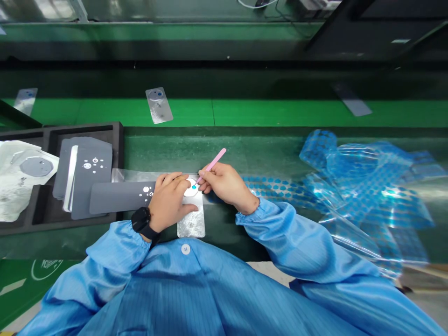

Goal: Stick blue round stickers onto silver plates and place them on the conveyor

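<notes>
Gripping pink tweezers (212,164) in R hand (227,185), tip at blue dot (193,187) on white disc (191,190); L hand (168,201) lying open on silver plate (191,223).

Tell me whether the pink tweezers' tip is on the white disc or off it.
On it: the right hand holds the pink tweezers, their tip meeting the blue dot on the white disc.

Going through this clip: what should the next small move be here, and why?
Probably the right hand should gently lift the small cyan piece with the pink tweezers. Their tip already sits on it, at the white round patch, and the left hand lies flat across the silver sheet, likely steadying it.
</notes>
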`<state>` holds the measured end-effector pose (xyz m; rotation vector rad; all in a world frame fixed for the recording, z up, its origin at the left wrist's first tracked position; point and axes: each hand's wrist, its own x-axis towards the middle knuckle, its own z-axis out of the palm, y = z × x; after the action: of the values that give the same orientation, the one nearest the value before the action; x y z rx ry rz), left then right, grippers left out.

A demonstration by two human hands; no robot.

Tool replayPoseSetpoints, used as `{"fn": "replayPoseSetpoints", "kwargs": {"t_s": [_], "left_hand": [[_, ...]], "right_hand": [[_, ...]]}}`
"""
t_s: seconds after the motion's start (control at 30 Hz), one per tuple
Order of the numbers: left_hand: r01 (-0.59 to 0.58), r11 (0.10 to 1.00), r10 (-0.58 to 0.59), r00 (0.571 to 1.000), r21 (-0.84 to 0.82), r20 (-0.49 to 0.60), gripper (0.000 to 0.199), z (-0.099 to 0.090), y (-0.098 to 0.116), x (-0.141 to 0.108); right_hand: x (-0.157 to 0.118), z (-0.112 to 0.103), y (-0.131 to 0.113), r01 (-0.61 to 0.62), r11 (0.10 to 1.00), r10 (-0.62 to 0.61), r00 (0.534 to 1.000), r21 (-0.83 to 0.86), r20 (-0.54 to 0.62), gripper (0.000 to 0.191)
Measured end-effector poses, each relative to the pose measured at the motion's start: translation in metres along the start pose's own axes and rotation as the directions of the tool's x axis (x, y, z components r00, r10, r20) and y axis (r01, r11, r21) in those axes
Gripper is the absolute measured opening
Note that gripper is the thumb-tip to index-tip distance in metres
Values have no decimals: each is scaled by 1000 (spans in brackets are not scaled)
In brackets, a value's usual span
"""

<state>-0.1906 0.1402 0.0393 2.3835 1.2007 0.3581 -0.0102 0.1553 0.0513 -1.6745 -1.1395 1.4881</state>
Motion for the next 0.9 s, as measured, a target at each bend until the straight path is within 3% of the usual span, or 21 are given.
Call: {"fn": "replayPoseSetpoints", "kwargs": {"t_s": [0.33, 0.9], "left_hand": [[1, 1000, -1, 1000, 15, 7, 47, 0, 0, 0], [-5, 1000, 5, 1000, 20, 3, 44, -2, 1, 0]], "right_hand": [[0, 0, -1, -5, 999, 5, 1000, 42, 2, 21], [0, 0, -1, 17, 999, -18, 1000, -44, -4, 17]]}}
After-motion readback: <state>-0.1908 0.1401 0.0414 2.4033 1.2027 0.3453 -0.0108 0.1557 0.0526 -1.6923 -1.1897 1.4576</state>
